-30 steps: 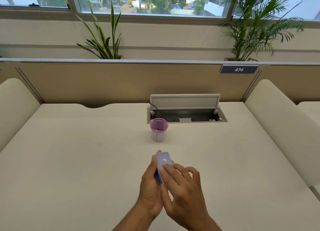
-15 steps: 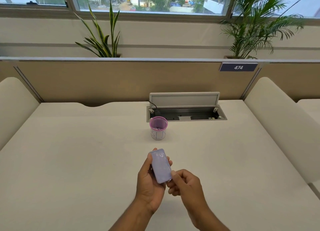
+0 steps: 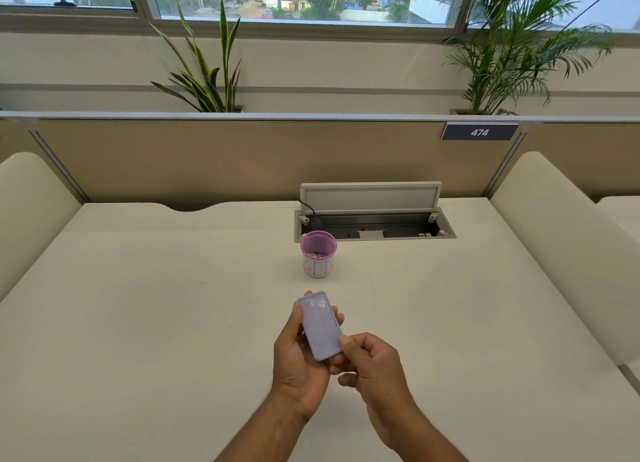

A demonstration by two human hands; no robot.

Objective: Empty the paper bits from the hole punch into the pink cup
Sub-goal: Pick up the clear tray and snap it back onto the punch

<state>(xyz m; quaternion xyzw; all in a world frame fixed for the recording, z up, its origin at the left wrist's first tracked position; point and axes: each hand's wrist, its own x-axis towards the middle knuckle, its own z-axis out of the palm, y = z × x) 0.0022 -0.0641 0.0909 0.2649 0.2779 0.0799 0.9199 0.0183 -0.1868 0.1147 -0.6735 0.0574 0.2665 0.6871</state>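
A small lilac hole punch [image 3: 320, 324] lies flat side up in my left hand [image 3: 299, 361], above the near middle of the white desk [image 3: 138, 323]. My right hand [image 3: 372, 368] pinches its near right corner with thumb and fingers curled. The pink cup [image 3: 318, 253] stands upright farther back, a short way beyond the punch. It has a pink rim, a white label with blue writing, and small paper bits at its bottom.
An open cable tray [image 3: 375, 224] with a raised lid and a black cable sits just behind the cup. A beige partition with a sign "474" [image 3: 479, 132] closes the back. Cushioned dividers [image 3: 554, 239] flank both sides.
My right hand has slid off the top of the punch to its near corner, uncovering its flat face. The punch has turned slightly and sits a little nearer to me.
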